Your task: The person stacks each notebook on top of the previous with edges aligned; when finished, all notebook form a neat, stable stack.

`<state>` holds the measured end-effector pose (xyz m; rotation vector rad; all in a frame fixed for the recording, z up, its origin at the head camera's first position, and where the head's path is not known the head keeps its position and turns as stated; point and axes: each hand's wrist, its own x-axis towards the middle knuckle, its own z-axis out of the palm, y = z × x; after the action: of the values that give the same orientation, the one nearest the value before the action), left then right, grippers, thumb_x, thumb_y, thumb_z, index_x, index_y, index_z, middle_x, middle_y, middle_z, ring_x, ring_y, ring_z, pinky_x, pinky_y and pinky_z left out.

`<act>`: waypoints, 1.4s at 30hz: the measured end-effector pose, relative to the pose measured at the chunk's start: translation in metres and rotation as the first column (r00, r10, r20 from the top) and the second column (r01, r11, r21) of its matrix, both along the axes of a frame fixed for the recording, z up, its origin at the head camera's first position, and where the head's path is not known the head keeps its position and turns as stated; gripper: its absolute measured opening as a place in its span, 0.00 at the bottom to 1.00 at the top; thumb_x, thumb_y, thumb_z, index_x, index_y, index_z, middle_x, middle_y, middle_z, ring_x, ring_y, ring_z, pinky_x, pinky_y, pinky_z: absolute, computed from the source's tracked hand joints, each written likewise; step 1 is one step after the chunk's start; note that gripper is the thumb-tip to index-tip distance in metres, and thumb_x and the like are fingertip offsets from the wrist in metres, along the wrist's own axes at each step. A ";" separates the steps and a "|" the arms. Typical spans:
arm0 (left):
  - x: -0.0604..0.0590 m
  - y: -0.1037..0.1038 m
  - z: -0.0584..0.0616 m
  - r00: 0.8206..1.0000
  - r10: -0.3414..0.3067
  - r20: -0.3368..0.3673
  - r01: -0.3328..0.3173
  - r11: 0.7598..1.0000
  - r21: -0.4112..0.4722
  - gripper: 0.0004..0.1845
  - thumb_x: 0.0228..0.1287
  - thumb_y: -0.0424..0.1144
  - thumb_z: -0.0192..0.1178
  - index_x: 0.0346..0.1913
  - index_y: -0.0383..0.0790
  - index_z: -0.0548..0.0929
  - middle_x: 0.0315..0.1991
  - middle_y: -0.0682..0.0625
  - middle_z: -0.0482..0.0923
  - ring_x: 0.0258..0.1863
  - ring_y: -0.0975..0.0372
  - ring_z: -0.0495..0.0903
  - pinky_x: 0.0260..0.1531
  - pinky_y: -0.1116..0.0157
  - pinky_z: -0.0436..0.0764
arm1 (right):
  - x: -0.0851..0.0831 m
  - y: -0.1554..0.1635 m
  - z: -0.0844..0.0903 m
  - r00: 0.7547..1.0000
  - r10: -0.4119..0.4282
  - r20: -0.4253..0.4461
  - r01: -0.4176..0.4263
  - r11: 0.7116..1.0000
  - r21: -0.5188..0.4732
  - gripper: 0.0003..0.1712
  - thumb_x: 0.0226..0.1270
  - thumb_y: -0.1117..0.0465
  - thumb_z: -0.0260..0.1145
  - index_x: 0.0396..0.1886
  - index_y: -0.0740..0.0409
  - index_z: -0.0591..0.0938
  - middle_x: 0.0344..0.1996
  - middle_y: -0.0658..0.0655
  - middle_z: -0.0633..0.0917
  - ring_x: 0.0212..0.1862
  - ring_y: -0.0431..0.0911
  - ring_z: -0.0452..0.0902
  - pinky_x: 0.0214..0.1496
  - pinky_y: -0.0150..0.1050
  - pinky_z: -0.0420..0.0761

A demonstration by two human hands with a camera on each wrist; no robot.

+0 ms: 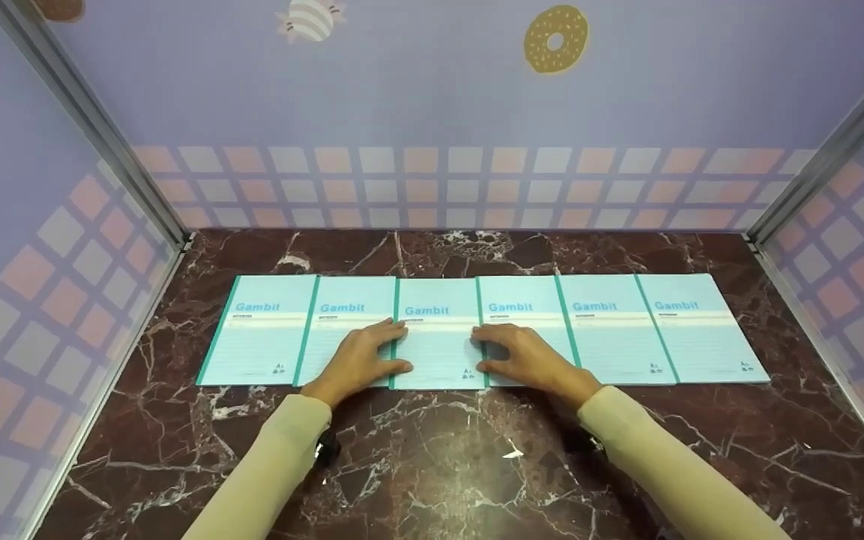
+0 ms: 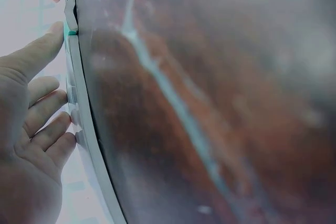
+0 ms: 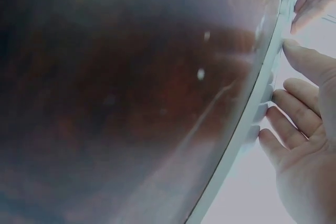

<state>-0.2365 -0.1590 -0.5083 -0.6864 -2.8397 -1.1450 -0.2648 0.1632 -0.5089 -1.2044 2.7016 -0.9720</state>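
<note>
Notebooks lie in an overlapping row of six across the far half of the marble surface, spines showing. Left hand rests flat on the second notebook, right hand flat on the fourth notebook; fingers are straight, gripping nothing, pressing either side of the middle notebook, likely to steady it.

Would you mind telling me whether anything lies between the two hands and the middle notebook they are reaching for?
Nothing visible does: the left hand and right hand already rest flat beside the middle notebook in the row.
</note>
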 end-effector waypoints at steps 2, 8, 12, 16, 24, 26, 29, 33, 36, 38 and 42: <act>0.003 0.000 -0.001 1.000 -0.004 0.015 0.004 1.000 -0.001 0.35 0.61 0.42 0.79 0.68 0.29 0.82 0.71 0.39 0.76 0.75 0.44 0.70 0.74 0.46 0.68 | 0.003 0.001 -0.001 1.000 0.002 0.008 -0.002 1.000 -0.001 0.30 0.64 0.61 0.80 0.63 0.68 0.84 0.62 0.67 0.85 0.66 0.63 0.79 0.73 0.57 0.74; 0.014 0.000 -0.005 0.999 -0.017 0.030 0.017 1.000 -0.006 0.35 0.61 0.42 0.79 0.68 0.29 0.81 0.71 0.38 0.76 0.75 0.43 0.69 0.74 0.45 0.68 | 0.014 0.001 -0.004 0.999 0.015 0.033 -0.015 1.000 0.007 0.29 0.66 0.60 0.79 0.63 0.67 0.84 0.62 0.67 0.84 0.66 0.64 0.79 0.73 0.58 0.73; 0.019 0.002 -0.008 0.999 -0.017 0.035 0.017 1.000 -0.003 0.35 0.61 0.42 0.79 0.68 0.29 0.81 0.71 0.38 0.76 0.74 0.42 0.70 0.74 0.45 0.68 | 0.020 0.003 -0.004 0.999 0.008 0.046 -0.009 1.000 0.011 0.29 0.66 0.60 0.79 0.63 0.67 0.84 0.63 0.68 0.83 0.66 0.64 0.78 0.73 0.58 0.73; 0.022 0.004 -0.009 0.999 -0.026 0.043 0.026 1.000 0.006 0.36 0.61 0.42 0.79 0.68 0.28 0.81 0.71 0.38 0.76 0.74 0.42 0.70 0.73 0.45 0.69 | 0.025 0.005 -0.003 0.999 0.005 0.050 -0.006 1.000 0.025 0.30 0.66 0.60 0.79 0.65 0.68 0.83 0.64 0.68 0.83 0.67 0.64 0.77 0.74 0.58 0.72; 0.019 0.001 -0.006 0.999 -0.042 0.006 0.042 0.999 0.007 0.35 0.61 0.42 0.79 0.68 0.28 0.81 0.70 0.37 0.76 0.74 0.43 0.70 0.73 0.45 0.70 | 0.021 0.005 -0.001 0.999 0.011 0.038 -0.012 0.999 0.037 0.29 0.68 0.59 0.78 0.64 0.67 0.84 0.65 0.67 0.82 0.68 0.63 0.77 0.75 0.57 0.72; 0.018 0.001 -0.005 0.999 -0.037 -0.004 0.037 0.999 0.002 0.36 0.61 0.42 0.79 0.68 0.27 0.81 0.70 0.37 0.76 0.74 0.42 0.71 0.73 0.45 0.70 | 0.019 0.003 0.000 0.999 0.013 0.037 -0.015 0.999 0.036 0.29 0.67 0.58 0.78 0.64 0.67 0.84 0.65 0.67 0.82 0.68 0.63 0.77 0.75 0.56 0.71; 0.017 0.001 -0.003 0.999 -0.042 -0.002 0.042 0.999 -0.010 0.36 0.61 0.42 0.79 0.68 0.27 0.81 0.70 0.36 0.76 0.74 0.42 0.71 0.73 0.44 0.69 | 0.019 0.003 0.002 0.999 0.017 0.040 -0.018 0.999 0.035 0.29 0.67 0.59 0.79 0.64 0.68 0.84 0.65 0.67 0.82 0.68 0.63 0.77 0.75 0.56 0.71; 0.015 0.002 -0.002 0.999 -0.038 -0.001 0.038 0.999 -0.016 0.35 0.62 0.43 0.79 0.67 0.27 0.81 0.70 0.36 0.76 0.73 0.42 0.71 0.73 0.44 0.69 | 0.018 0.004 0.004 0.999 0.010 0.040 -0.012 0.999 0.043 0.30 0.66 0.60 0.79 0.64 0.68 0.83 0.65 0.68 0.82 0.68 0.64 0.77 0.75 0.56 0.71; 0.016 0.002 -0.001 1.000 -0.031 0.001 0.031 0.999 -0.018 0.35 0.62 0.42 0.79 0.67 0.26 0.81 0.70 0.36 0.76 0.73 0.42 0.71 0.73 0.44 0.69 | 0.016 0.003 0.005 0.999 0.014 0.039 -0.016 0.998 0.053 0.30 0.67 0.60 0.79 0.64 0.68 0.83 0.65 0.68 0.82 0.69 0.64 0.76 0.75 0.56 0.71; 0.016 0.001 0.000 0.999 -0.033 -0.002 0.033 0.999 -0.020 0.35 0.62 0.42 0.79 0.67 0.26 0.81 0.70 0.36 0.76 0.73 0.42 0.71 0.73 0.44 0.69 | 0.016 0.002 0.005 0.999 0.019 0.037 -0.021 0.998 0.051 0.30 0.67 0.60 0.78 0.64 0.69 0.83 0.65 0.68 0.82 0.69 0.64 0.76 0.75 0.56 0.71; 0.017 -0.001 0.000 0.999 -0.038 -0.001 0.038 0.999 -0.023 0.36 0.61 0.42 0.79 0.67 0.26 0.81 0.70 0.36 0.76 0.74 0.42 0.71 0.73 0.45 0.69 | 0.018 0.001 0.004 0.999 0.019 0.041 -0.021 0.999 0.037 0.30 0.66 0.60 0.79 0.64 0.69 0.83 0.65 0.68 0.82 0.68 0.64 0.77 0.75 0.56 0.71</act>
<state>-0.2200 -0.1596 -0.5085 -0.7453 -2.8550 -1.1173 -0.2468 0.1644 -0.5054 -1.1895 2.6594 -0.9289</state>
